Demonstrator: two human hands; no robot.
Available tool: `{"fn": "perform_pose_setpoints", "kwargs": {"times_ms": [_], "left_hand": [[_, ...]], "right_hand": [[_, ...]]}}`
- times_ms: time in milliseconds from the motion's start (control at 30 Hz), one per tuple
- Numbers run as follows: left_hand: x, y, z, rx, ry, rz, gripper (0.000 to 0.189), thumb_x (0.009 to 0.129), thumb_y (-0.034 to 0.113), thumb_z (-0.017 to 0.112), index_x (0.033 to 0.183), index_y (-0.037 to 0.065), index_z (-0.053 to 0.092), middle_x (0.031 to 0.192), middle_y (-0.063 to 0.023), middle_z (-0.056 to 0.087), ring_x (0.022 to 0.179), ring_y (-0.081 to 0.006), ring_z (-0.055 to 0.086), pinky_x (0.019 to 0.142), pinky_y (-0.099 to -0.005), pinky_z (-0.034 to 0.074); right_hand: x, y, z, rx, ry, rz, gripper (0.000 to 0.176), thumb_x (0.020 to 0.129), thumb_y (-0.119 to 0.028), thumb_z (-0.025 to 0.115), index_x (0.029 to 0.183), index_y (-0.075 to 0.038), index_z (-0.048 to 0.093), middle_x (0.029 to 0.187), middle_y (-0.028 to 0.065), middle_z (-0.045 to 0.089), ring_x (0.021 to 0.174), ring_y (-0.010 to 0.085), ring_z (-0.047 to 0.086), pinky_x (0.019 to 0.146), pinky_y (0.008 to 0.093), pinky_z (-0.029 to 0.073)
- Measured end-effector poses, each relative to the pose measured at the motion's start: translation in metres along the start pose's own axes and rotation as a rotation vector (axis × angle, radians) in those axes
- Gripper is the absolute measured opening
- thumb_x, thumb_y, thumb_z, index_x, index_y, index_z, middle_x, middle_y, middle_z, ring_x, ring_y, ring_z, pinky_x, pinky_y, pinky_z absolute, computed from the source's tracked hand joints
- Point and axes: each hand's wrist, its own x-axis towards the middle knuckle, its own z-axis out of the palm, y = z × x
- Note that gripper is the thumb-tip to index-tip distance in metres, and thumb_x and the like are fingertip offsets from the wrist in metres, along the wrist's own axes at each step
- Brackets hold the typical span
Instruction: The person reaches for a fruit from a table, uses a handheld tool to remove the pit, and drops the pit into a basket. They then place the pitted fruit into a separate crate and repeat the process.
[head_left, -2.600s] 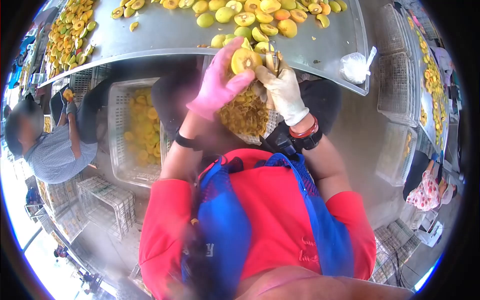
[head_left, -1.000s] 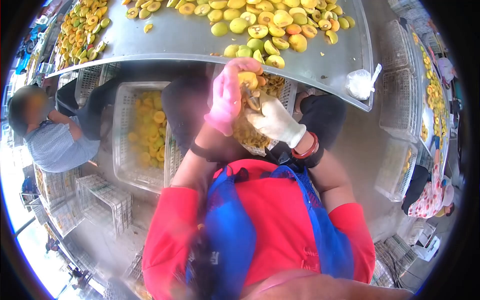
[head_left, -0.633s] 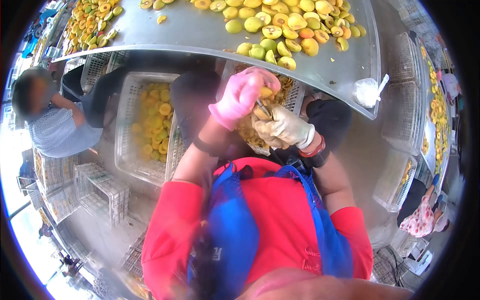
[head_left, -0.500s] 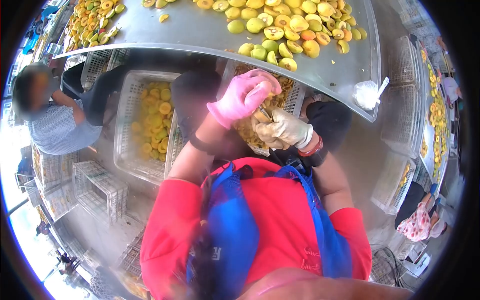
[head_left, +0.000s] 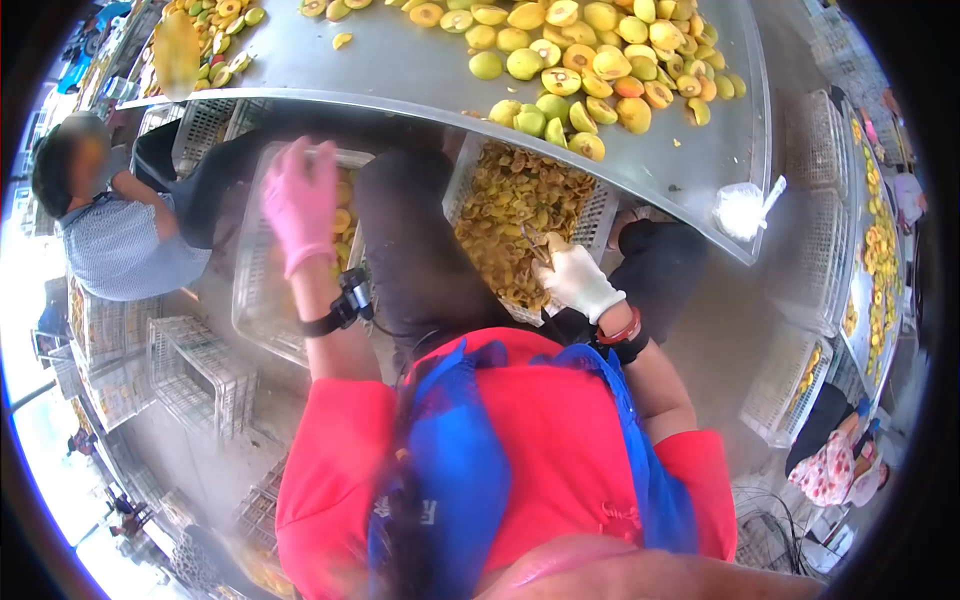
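Observation:
My left hand (head_left: 300,205), in a pink glove, is raised over the near end of a white crate (head_left: 250,290) of yellow peach halves (head_left: 345,215). Its fingers are apart and I see nothing in them. My right hand (head_left: 582,282), in a whitish glove, is closed round a small metal tool (head_left: 532,240), whose exact kind I cannot make out. That hand hovers above a crate (head_left: 597,215) between my knees, filled with brownish-yellow fruit scraps (head_left: 505,215).
A metal table (head_left: 400,75) spans the front, bearing a pile of halved peaches (head_left: 600,65). A tied plastic bag (head_left: 740,212) lies at its right corner. A blurred yellow shape (head_left: 177,55) shows at upper left. A seated person (head_left: 130,230) is at left; stacked crates (head_left: 805,240) stand right.
My hands were together over the scraps crate. My left hand has swung left over the peach crate and opened; my right hand stays near the scraps with the tool.

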Motion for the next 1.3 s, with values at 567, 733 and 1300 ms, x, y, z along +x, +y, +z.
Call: {"fn": "perform_pose_setpoints", "kwargs": {"times_ms": [567,733,1300], "left_hand": [[0.052,0.200,0.158,0.136,-1.003,0.549,0.049,0.086,0.048,0.063,0.117,0.010,0.067,0.116,-0.0146,0.068,0.113,-0.0311,0.062,0.095,-0.0454,0.047],[0.047,0.175,0.169,-0.028,-0.686,0.451,0.053,0.087,0.050,0.064,0.120,0.008,0.063,0.113,-0.0137,0.067,0.109,-0.0326,0.062,0.093,-0.0488,0.045],[-0.076,0.166,0.033,-1.427,-1.049,-0.056,0.058,0.103,0.036,0.047,0.149,0.005,0.033,0.129,-0.0133,0.058,0.122,-0.0229,0.055,0.104,-0.0355,0.042]], "right_hand": [[0.001,0.000,-0.010,0.124,0.230,-0.066,0.021,0.086,-0.014,0.063,0.100,0.001,0.057,0.082,0.0241,0.066,0.079,0.0440,0.065,0.068,0.0459,0.052],[0.004,-0.005,-0.007,0.126,0.249,-0.048,0.023,0.087,-0.015,0.065,0.101,0.002,0.058,0.081,0.0237,0.067,0.074,0.0385,0.068,0.065,0.0416,0.052],[0.010,-0.027,-0.030,0.418,0.688,-0.385,0.036,0.083,-0.002,0.074,0.115,0.000,0.059,0.102,0.0078,0.065,0.087,0.0203,0.066,0.074,0.0309,0.053]]}}
